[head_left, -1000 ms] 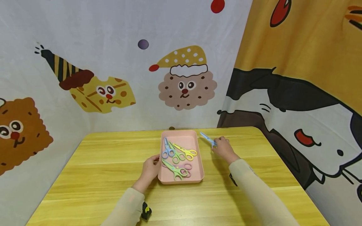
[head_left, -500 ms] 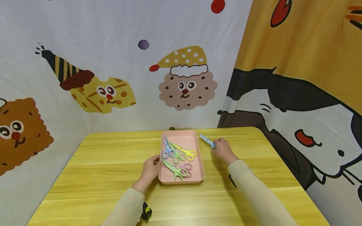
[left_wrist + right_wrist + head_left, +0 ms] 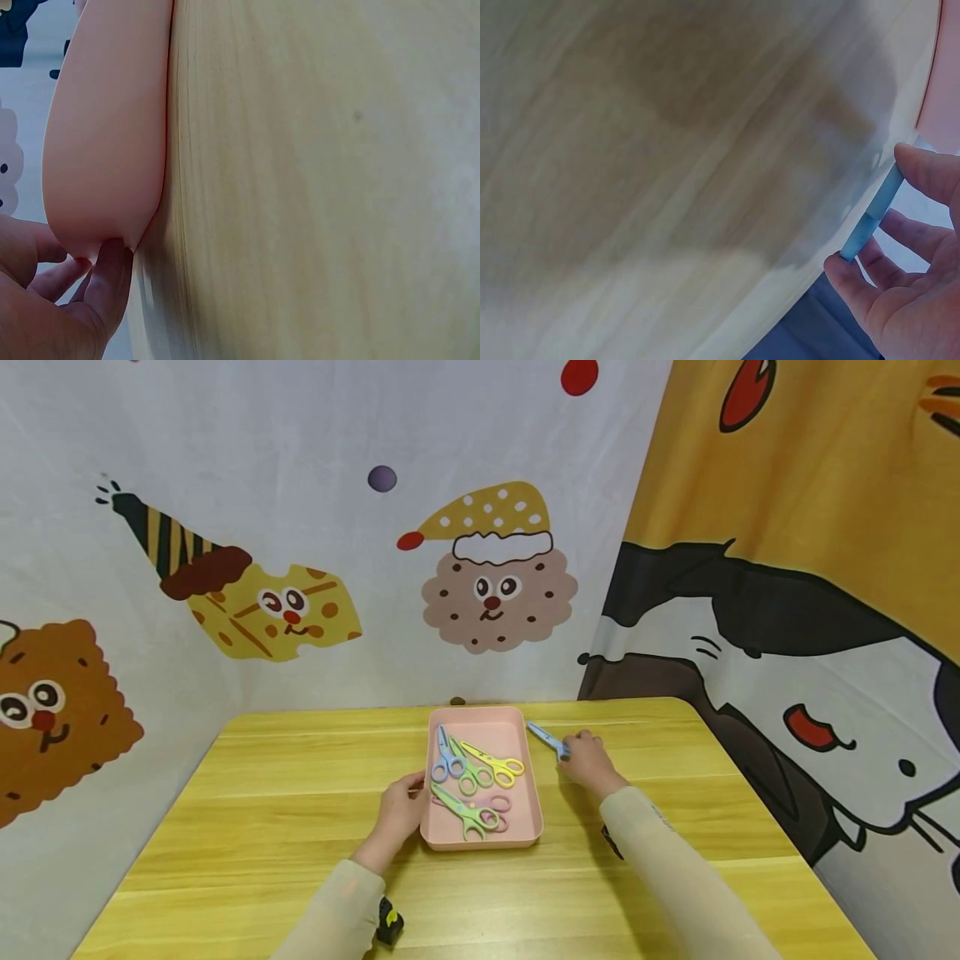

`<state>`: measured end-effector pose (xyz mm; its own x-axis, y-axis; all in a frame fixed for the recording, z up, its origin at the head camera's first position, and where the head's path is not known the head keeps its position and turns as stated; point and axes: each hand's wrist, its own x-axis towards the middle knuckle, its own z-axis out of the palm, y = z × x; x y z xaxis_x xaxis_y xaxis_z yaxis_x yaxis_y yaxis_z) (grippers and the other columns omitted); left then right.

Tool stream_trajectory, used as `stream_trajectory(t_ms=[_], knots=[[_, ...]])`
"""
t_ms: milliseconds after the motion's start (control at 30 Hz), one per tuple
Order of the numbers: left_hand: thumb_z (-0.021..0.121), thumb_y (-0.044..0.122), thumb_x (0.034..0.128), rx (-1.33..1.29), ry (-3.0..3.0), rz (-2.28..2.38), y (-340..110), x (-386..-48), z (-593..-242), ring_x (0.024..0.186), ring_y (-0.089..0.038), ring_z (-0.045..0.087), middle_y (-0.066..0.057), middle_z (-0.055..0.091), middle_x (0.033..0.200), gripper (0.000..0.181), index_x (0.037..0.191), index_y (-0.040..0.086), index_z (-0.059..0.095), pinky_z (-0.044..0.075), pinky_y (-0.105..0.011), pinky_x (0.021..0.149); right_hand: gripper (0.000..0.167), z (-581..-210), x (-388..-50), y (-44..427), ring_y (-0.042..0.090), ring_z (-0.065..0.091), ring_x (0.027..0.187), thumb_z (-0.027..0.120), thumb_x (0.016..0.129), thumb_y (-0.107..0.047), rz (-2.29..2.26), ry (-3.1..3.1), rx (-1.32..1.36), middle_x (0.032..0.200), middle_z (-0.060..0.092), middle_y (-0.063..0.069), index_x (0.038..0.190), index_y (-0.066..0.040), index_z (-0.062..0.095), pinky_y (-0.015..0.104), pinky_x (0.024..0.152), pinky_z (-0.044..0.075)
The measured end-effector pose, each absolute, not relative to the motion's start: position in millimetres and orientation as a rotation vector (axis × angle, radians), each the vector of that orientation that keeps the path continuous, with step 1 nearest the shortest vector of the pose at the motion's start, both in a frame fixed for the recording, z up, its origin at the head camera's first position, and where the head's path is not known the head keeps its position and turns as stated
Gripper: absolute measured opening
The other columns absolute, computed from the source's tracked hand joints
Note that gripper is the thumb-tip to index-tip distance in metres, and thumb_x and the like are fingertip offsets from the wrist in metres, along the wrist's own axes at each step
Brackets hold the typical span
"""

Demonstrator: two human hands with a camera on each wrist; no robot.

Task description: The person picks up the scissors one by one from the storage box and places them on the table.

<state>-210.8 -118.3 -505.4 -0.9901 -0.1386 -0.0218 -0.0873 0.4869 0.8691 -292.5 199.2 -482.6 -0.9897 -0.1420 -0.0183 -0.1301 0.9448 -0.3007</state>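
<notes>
My left hand is at the left wall of a shallow pink tray, its bent fingers and thumb holding that side in the left wrist view. Inside the tray lie blue scissors, yellow scissors, pink scissors and two green pairs, one green pair lying over the pink one. Right of the tray, my right hand pinches another pair of light blue scissors by the handle end, blades pointing left and away. Its handles are mostly hidden by the fingers.
The tray stands on a wood-grain table. A printed cloth with cartoon figures hangs behind it, and a mustard-coloured cloth hangs at the right.
My right hand has shifted slightly left and toward me, bringing the blue scissors lower beside the tray. My left hand and the tray have stayed in place.
</notes>
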Motion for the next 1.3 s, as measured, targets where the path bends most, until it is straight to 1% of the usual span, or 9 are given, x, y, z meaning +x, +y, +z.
stream_trajectory(t_ms=[267, 500, 667, 833, 1067, 1267, 1300], knots=[[0.056, 0.008, 0.0920, 0.214, -2.676, -1.556, -118.1, -210.8, -505.2, 0.100, -0.029, 0.063, -0.018, 0.065, 0.113, 0.035, 0.125, -0.003, 0.058, 0.056, -0.037, 0.082, 0.037, -482.7, -292.7, 196.1, 0.042, 0.048, 0.105, 0.067, 0.085, -0.019, -0.472, 3.037, -0.183, 0.123, 0.050, 0.027, 0.115, 0.001, 0.060, 0.053, 0.083, 0.047], [0.057, 0.006, 0.0908, 0.216, -2.665, -1.547, -117.0, -210.4, -504.9, 0.098, -0.027, 0.063, -0.018, 0.066, 0.110, 0.034, 0.123, -0.003, 0.060, 0.056, -0.036, 0.081, 0.038, -484.7, -292.5, 197.1, 0.043, 0.048, 0.105, 0.068, 0.084, -0.019, -0.464, 3.031, -0.173, 0.123, 0.050, 0.027, 0.114, 0.002, 0.060, 0.052, 0.082, 0.048], [0.057, 0.007, 0.0915, 0.225, -2.669, -1.558, -117.0, -210.4, -503.9, 0.099, -0.028, 0.063, -0.018, 0.065, 0.111, 0.035, 0.125, -0.002, 0.059, 0.056, -0.035, 0.081, 0.036, -486.8, -294.2, 198.0, 0.043, 0.048, 0.104, 0.068, 0.084, -0.019, -0.466, 3.028, -0.164, 0.123, 0.050, 0.027, 0.113, 0.002, 0.061, 0.052, 0.081, 0.048], [0.057, 0.008, 0.0918, 0.213, -2.656, -1.569, -117.3, -209.6, -503.0, 0.100, -0.030, 0.063, -0.019, 0.065, 0.112, 0.035, 0.124, -0.004, 0.059, 0.056, -0.036, 0.081, 0.036, -486.0, -294.0, 197.1, 0.040, 0.048, 0.100, 0.070, 0.083, -0.019, -0.488, 3.015, -0.148, 0.119, 0.051, 0.025, 0.111, 0.002, 0.061, 0.049, 0.079, 0.048], [0.057, 0.009, 0.0921, 0.218, -2.655, -1.583, -118.5, -209.0, -502.5, 0.100, -0.031, 0.063, -0.019, 0.065, 0.112, 0.035, 0.125, -0.003, 0.059, 0.056, -0.036, 0.081, 0.033, -487.6, -296.8, 197.6, 0.034, 0.047, 0.088, 0.072, 0.081, -0.018, -0.514, 3.011, -0.141, 0.105, 0.054, 0.020, 0.107, 0.001, 0.064, 0.044, 0.073, 0.045], [0.056, 0.009, 0.0924, 0.230, -2.664, -1.594, -118.9, -209.7, -501.8, 0.101, -0.030, 0.062, -0.019, 0.064, 0.113, 0.036, 0.126, -0.003, 0.058, 0.056, -0.036, 0.082, 0.035, -486.7, -298.1, 199.5, 0.034, 0.048, 0.088, 0.072, 0.080, -0.017, -0.542, 2.998, -0.153, 0.104, 0.055, 0.020, 0.108, 0.001, 0.065, 0.043, 0.072, 0.044], [0.056, 0.009, 0.0925, 0.228, -2.666, -1.590, -119.1, -209.8, -502.1, 0.101, -0.030, 0.062, -0.019, 0.064, 0.113, 0.036, 0.126, -0.003, 0.057, 0.056, -0.036, 0.082, 0.035, -485.7, -297.6, 199.5, 0.034, 0.048, 0.086, 0.073, 0.079, -0.018, -0.539, 3.010, -0.166, 0.101, 0.055, 0.019, 0.107, 0.001, 0.065, 0.042, 0.070, 0.044]])
